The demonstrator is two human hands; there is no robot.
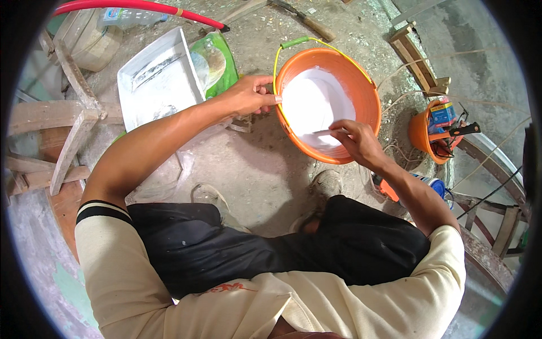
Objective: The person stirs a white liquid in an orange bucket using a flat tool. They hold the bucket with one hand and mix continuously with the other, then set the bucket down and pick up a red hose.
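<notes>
An orange bucket stands on the floor in front of me, with white paste or powder inside. Its yellow wire handle with a green grip leans over the far rim. My left hand is at the bucket's left rim, thumb on the edge and fingers curled outside it. Over the near right part of the opening, my right hand is closed on a thin, pale, stick-like tool. The tool's far end lies against the white contents, and its exact kind cannot be made out.
A white tray and a green bag lie left of the bucket. A small orange bucket of tools stands at right, near a blue-and-white tub. Wooden frames flank the left; a red hose crosses the far left.
</notes>
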